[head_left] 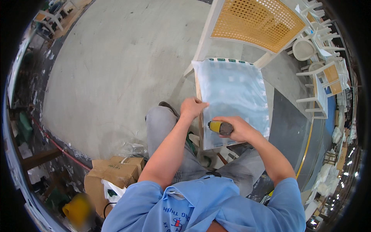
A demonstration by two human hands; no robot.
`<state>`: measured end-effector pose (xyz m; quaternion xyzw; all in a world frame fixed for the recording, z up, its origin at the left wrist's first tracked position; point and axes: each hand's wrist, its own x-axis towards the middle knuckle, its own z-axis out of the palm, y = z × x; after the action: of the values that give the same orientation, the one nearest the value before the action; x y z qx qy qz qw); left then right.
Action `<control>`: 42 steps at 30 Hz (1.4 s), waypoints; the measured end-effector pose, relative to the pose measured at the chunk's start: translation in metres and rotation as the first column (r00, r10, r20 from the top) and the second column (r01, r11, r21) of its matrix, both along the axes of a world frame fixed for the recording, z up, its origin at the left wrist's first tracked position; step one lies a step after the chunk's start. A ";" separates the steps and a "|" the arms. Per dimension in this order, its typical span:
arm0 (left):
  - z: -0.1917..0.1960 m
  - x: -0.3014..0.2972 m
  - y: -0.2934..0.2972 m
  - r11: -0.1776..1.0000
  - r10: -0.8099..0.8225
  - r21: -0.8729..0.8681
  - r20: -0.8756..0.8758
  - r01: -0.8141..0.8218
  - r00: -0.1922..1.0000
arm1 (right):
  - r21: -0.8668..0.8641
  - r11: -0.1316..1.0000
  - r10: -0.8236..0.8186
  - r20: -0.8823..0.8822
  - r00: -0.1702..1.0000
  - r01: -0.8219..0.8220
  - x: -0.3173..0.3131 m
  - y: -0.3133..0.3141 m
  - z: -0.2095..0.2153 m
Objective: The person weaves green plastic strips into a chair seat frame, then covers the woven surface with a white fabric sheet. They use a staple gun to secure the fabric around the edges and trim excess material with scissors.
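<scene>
A chair stands in front of me, its seat covered by a thin, pale translucent sheet (235, 89). Green webbing strips show along the seat's far edge. My left hand (193, 107) pinches the sheet's left edge against the wooden seat frame (200, 131). In my right hand (241, 129) is a yellow and dark grey tool, by its look a staple gun (221, 127), held over the near part of the seat. The tool's lower end is hidden, so I cannot tell whether it touches the sheet. The woven cane backrest (259, 25) rises at the far side.
Several white chairs (319, 91) stand at the right. A cardboard box (119, 170) sits at my lower left beside clear plastic wrap (133, 149). A blurred yellow object (79, 210) lies lower left. A red hose (62, 149) runs along the left, and a yellow line (305, 149) marks the floor.
</scene>
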<state>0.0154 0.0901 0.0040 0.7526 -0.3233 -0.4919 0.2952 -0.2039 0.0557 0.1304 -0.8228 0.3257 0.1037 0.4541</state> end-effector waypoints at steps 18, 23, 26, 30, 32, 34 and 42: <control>0.006 0.014 -0.074 0.963 0.247 -0.078 -0.127 -0.258 0.961 | -0.004 0.942 -0.332 0.158 0.930 0.337 -0.060 0.000 0.046; 0.020 0.007 -0.084 0.951 0.056 -0.282 -0.251 -0.129 0.966 | -0.014 0.945 -0.318 0.193 0.928 0.327 -0.067 -0.002 0.046; 0.009 -0.015 -0.071 0.856 -0.182 -0.505 -0.494 -0.110 0.850 | -0.011 0.926 -0.372 0.157 0.915 0.378 -0.080 0.005 0.051; -0.009 0.025 -0.080 0.943 0.214 -0.082 -0.594 -0.323 0.775 | -0.012 0.935 -0.346 0.200 0.917 0.356 -0.074 0.003 0.050; -0.013 0.032 -0.085 0.944 0.220 -0.052 -0.639 -0.326 0.737 | -0.026 0.935 -0.343 0.197 0.918 0.355 -0.075 0.004 0.050; -0.015 0.038 -0.090 0.935 0.266 -0.013 -0.633 -0.354 0.727 | -0.022 0.935 -0.344 0.189 0.920 0.354 -0.073 0.005 0.050; 0.015 0.031 -0.130 0.920 0.290 -0.130 -0.404 -0.369 0.868 | -0.017 0.934 -0.347 0.210 0.914 0.358 -0.077 0.006 0.051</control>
<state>0.0459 -0.0400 0.0185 0.6541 -0.1751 -0.5335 0.5068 -0.2812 0.0618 0.1810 -0.7690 0.4231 -0.0737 0.4735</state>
